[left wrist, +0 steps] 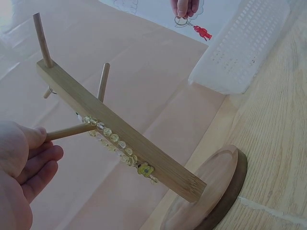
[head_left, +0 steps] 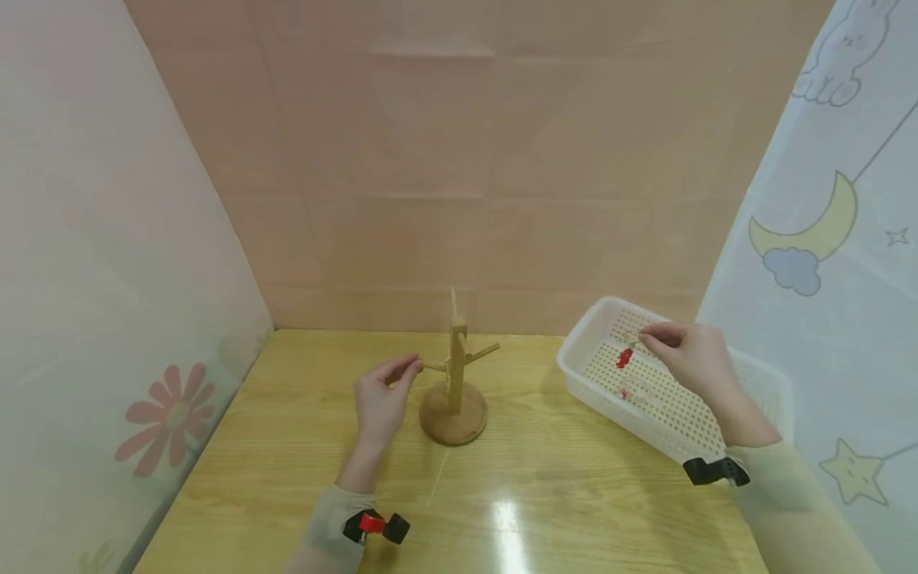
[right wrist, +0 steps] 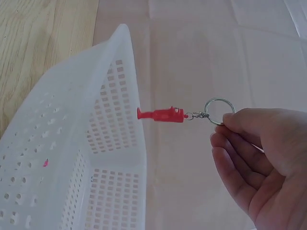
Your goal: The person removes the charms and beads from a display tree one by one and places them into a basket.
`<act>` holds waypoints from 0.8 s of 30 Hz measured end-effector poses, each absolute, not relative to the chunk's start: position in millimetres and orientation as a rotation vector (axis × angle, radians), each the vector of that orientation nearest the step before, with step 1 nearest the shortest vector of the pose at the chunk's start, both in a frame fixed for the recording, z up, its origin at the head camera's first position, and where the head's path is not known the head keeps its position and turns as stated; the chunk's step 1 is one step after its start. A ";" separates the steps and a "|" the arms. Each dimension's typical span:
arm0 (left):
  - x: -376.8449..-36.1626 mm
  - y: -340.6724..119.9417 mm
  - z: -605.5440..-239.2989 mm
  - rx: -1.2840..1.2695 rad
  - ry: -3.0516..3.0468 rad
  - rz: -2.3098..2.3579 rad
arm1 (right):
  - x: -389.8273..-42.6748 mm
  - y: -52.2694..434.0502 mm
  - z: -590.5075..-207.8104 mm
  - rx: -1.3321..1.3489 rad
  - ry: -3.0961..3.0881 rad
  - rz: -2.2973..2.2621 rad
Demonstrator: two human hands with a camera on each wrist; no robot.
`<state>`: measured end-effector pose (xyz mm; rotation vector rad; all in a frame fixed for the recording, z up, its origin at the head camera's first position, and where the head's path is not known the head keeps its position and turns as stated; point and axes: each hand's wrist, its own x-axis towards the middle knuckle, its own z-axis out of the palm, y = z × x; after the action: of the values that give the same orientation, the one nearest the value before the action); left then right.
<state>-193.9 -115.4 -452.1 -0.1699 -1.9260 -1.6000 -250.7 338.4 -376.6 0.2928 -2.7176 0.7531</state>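
A wooden peg stand (head_left: 455, 381) rises from a round base at the table's middle. My left hand (head_left: 383, 395) pinches the tip of its left peg (left wrist: 71, 131). A string of pale yellow beads (left wrist: 115, 141) with a yellow flower charm hangs along the stand's post. My right hand (head_left: 688, 355) is over a white perforated basket (head_left: 760, 381) at the right and pinches the metal ring (right wrist: 217, 110) of a red keychain (right wrist: 162, 114), which dangles above the basket floor.
Another small reddish item (head_left: 624, 393) lies on the basket floor. Pink and patterned cloth walls close in the yellow wooden table (head_left: 301, 470) on the back, left and right. A glare spot shines near the front edge.
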 end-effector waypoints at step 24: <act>-191.1 -114.0 -450.6 -0.185 -1.914 -1.597 | -280.9 355.2 -372.2 0.663 -2.894 0.587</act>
<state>-191.1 -114.0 -450.6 -0.1854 -1.9145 -1.5970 -280.9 355.2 -372.2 0.6635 -2.8938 0.5868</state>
